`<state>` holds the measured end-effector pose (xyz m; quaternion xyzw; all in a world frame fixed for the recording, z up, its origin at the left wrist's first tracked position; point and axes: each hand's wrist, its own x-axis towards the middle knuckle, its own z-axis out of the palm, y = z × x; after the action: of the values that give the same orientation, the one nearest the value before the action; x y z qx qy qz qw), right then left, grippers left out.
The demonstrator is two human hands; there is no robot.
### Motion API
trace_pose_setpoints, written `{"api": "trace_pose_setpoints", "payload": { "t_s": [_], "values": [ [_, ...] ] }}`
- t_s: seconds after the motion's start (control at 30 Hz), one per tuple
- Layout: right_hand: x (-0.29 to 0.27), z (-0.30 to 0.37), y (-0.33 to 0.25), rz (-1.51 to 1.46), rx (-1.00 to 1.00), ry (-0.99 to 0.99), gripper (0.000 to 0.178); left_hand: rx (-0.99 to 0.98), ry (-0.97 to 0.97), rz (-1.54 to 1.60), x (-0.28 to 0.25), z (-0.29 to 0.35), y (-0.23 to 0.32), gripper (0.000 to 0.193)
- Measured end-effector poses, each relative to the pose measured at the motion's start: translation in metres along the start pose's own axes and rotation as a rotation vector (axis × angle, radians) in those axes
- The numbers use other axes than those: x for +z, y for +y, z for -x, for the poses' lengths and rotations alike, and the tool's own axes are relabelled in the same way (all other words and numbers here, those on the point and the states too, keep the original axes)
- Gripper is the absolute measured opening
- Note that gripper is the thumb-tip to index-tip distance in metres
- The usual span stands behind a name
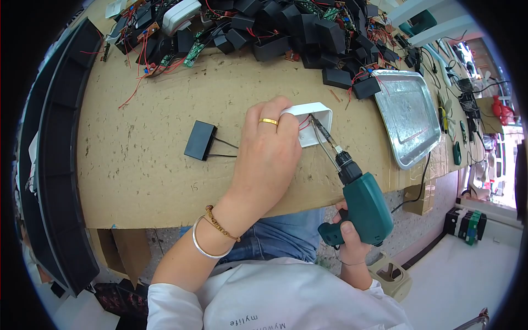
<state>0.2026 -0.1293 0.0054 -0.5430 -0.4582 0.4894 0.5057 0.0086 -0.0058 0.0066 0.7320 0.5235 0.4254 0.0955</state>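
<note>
My left hand (268, 146) is closed around a white plastic casing (319, 110), whose open side faces right. Red wires (304, 123) show inside it. My right hand (352, 246) grips the handle of a green pistol-shaped soldering gun (367, 204). Its thin metal tip, with a feed tube alongside, reaches up into the casing's opening; whether it touches a wire is too small to tell. Left of my left hand lies a black box-shaped part (199, 140). Two black leads run from it under that hand, where their ends are hidden.
A heap of black boxes (269, 33), green circuit boards and red wires covers the table's far side. A shallow metal tray (410, 118) stands at the right, with cables and hand tools beyond it. A black rack (58, 148) borders the left. Cardboard (143, 187) covers the tabletop.
</note>
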Motion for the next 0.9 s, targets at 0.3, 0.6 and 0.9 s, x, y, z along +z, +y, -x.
{"api": "trace_pose_setpoints", "payload": {
  "t_s": [0.3,0.6,0.9],
  "values": [
    [-0.0006,0.0008,0.0011,-0.018,-0.006,0.019,0.046,0.002,-0.009,0.009,0.0006,0.0005,-0.0004,0.018],
    [-0.0002,0.0002,0.0006,0.014,-0.037,0.003,0.045,0.006,-0.007,0.016,0.0018,0.0016,-0.0013,0.022],
    [0.0009,0.0004,0.0009,-0.012,-0.036,0.004,0.043,0.004,-0.025,0.012,0.0001,0.0005,0.0007,0.026]
  ]
}}
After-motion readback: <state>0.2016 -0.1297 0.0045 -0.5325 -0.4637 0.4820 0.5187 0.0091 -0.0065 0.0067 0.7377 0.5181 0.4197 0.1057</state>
